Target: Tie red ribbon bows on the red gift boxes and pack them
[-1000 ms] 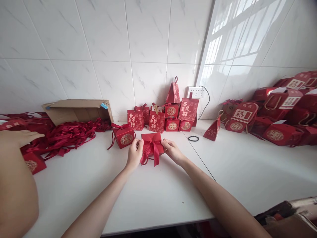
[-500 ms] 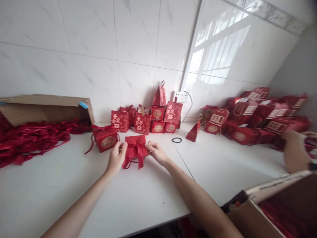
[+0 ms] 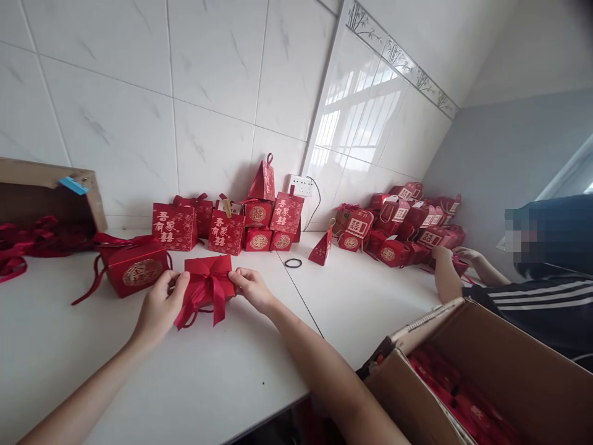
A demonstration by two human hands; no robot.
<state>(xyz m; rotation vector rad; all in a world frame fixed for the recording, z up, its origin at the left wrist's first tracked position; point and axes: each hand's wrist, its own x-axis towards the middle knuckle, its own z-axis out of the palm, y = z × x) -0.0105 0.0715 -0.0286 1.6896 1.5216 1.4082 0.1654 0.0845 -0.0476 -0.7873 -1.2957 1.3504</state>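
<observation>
A small red gift box (image 3: 210, 275) tied with a red ribbon bow (image 3: 206, 295) sits on the white table (image 3: 194, 383). My left hand (image 3: 160, 305) pinches the ribbon at the box's left side. On the right side my right hand (image 3: 250, 287) has its fingers closed on the ribbon. Just left of it stands another red box with a gold emblem (image 3: 134, 269), its ribbon hanging loose.
Stacked red gift boxes (image 3: 241, 222) line the tiled wall, with more piled at the right (image 3: 407, 225). A black hair tie (image 3: 293, 262) lies on the table. An open cardboard carton (image 3: 467, 377) stands at the lower right. Another person in a striped top (image 3: 542, 296) reaches into the right pile.
The view has swung right, so the carton and the other person now show. Both hands stay on the ribboned box.
</observation>
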